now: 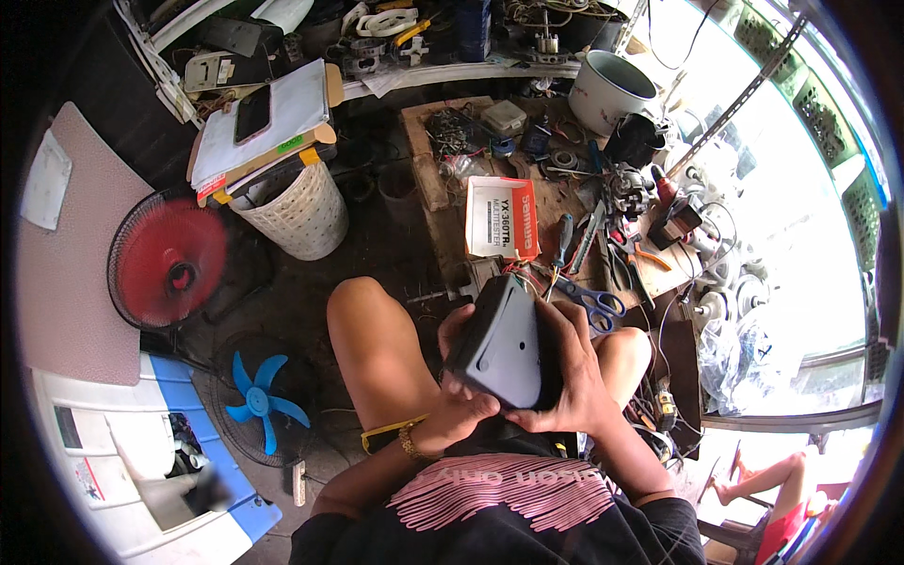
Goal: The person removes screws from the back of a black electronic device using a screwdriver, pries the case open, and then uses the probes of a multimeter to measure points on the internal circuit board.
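Observation:
Both my hands hold a black plastic housing [504, 344] over my lap. Its smooth face with small dark holes is turned up toward me. My left hand [460, 405] grips the left side and near corner, thumb along the near edge. Around the right side wraps my right hand [573, 367], its thumb at the near end. Thin coloured wires [532, 280] show at the housing's far end; where they lead I cannot tell. Just beyond lie blue-handled scissors [603, 306], a screwdriver [563, 235] and a white and red cardboard box [492, 218].
A wooden work board [433, 193] carries orange-handled pliers [650, 256] and small metal parts. A grey-white pot [612, 92] stands at its back. Left are a white basket [306, 221], a red fan [174, 268] and a blue-bladed fan [259, 400]. Another person's legs [777, 490] show lower right.

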The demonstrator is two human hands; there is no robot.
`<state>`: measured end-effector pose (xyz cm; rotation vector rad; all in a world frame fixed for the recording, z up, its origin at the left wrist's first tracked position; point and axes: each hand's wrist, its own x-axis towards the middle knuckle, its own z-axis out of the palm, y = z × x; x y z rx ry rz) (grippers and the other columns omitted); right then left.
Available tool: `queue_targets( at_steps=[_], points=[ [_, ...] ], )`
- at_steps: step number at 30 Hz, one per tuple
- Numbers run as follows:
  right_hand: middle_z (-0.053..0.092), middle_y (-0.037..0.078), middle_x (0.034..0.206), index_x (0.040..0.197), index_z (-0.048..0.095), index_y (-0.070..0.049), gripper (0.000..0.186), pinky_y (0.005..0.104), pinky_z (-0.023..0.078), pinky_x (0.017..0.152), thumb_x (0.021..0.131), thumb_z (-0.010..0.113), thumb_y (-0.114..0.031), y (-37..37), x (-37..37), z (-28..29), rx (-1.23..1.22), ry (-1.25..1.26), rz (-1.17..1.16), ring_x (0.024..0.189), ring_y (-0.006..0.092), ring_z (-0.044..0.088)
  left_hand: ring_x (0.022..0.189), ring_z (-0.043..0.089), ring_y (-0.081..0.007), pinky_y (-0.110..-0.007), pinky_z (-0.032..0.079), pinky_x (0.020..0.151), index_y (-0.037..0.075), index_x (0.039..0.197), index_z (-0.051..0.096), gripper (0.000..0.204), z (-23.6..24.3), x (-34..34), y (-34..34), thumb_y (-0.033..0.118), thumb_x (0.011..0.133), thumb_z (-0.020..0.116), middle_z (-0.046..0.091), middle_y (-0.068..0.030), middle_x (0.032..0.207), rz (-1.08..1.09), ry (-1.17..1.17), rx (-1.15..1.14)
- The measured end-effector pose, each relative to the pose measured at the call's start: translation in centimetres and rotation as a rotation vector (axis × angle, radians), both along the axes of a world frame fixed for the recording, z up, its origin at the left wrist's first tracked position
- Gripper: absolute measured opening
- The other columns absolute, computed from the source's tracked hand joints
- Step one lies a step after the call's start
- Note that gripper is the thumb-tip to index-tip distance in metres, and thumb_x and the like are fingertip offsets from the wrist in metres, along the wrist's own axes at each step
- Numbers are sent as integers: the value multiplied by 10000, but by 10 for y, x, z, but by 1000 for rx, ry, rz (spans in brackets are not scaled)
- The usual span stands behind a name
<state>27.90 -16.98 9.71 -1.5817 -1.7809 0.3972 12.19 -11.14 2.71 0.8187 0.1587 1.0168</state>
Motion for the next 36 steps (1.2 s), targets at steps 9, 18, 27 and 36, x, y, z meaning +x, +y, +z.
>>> queue_targets(
  at_steps=[9, 18, 27, 36],
  points=[
    [441, 276, 1260, 1387, 331, 64, 1126, 482, 446, 949, 489, 843, -383, -9, -12, -3, -33, 69, -22, 1144, 448, 496, 1341, 345, -303, -472, 372, 1074, 197, 1445, 86, 1085, 10, 10, -5, 400, 693, 841, 253, -150, 1470, -38, -30, -10],
    [450, 275, 1241, 1379, 342, 64, 1092, 481, 456, 938, 475, 828, -307, -9, -19, -6, 19, 64, -40, 1128, 445, 504, 1231, 434, -275, -434, 414, 1014, 145, 1377, 155, 898, 4, 12, -9, 256, 744, 783, 358, -151, 1319, 43, 33, 48],
    [428, 250, 1273, 1384, 349, 67, 1167, 483, 367, 1006, 454, 835, -445, -20, -28, -17, -78, 20, -236, 1166, 399, 433, 1328, 374, -386, -488, 305, 1106, 148, 1399, 250, 749, 0, 22, -8, 332, 781, 630, 272, -287, 1479, 54, 4, 28],
    [497, 193, 1192, 1334, 427, 76, 606, 365, 433, 931, 853, 678, -194, -22, -10, -20, -163, 581, -108, 1109, 323, 536, 1249, 471, -409, -511, 404, 1040, 123, 1456, 245, 771, -10, 2, 15, 397, 786, 510, 374, -235, 1443, -55, -43, -168]
  ],
)
